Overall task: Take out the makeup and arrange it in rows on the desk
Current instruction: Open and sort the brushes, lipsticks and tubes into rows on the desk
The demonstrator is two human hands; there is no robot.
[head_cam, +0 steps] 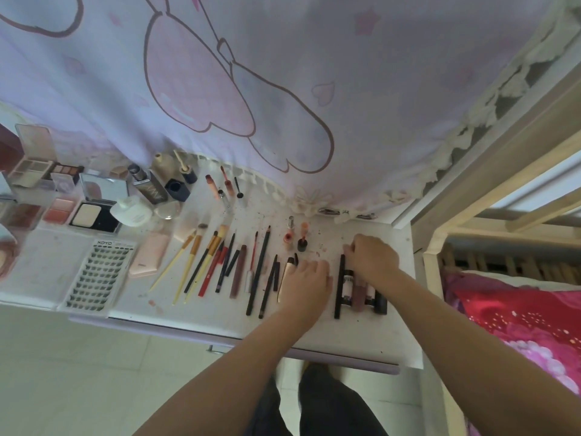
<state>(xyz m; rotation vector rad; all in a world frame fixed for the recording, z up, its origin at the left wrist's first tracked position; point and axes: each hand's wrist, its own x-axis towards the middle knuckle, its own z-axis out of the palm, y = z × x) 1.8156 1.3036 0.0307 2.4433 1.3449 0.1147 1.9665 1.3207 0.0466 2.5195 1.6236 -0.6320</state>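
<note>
Makeup lies in rows on the white desk (361, 335). A row of brushes and pencils (220, 265) runs across the middle. At its right end lie a gold tube (285, 278), a long black pencil (339, 287) and a tight group of short tubes (361, 294). My left hand (309, 278) rests palm down on the desk between the gold tube and the black pencil, fingers bent, with nothing visible in it. My right hand (372, 256) sits over the far ends of the short tubes with its fingers curled round them. The tube tops are hidden under it.
Palettes and compacts (78, 196), bottles (163, 180) and lip glosses (223, 184) fill the back left. A false-lash tray (97, 275) and a pink tube (151, 254) lie at the front left. A curtain (283, 89) hangs behind, with a bed frame (456, 234) to the right.
</note>
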